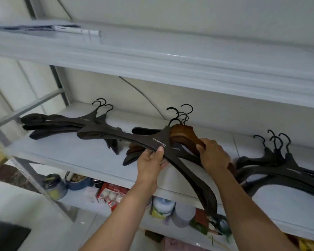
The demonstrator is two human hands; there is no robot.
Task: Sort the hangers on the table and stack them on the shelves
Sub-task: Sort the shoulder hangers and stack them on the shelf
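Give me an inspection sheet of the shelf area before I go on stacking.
Surface: white shelf, holding three groups of hangers.
Job's things: left pile and right pile, both dark; in the middle, a dark hanger with white lettering lies over a brown hanger.
Clutter: jar, red box and tub on the lower shelf.
Grips: left hand holds the dark hanger; right hand holds the brown hanger.
Cables: thin grey line on the back wall; cannot tell if it is a cable.
Surroundings: upper shelf above, grey post at left.
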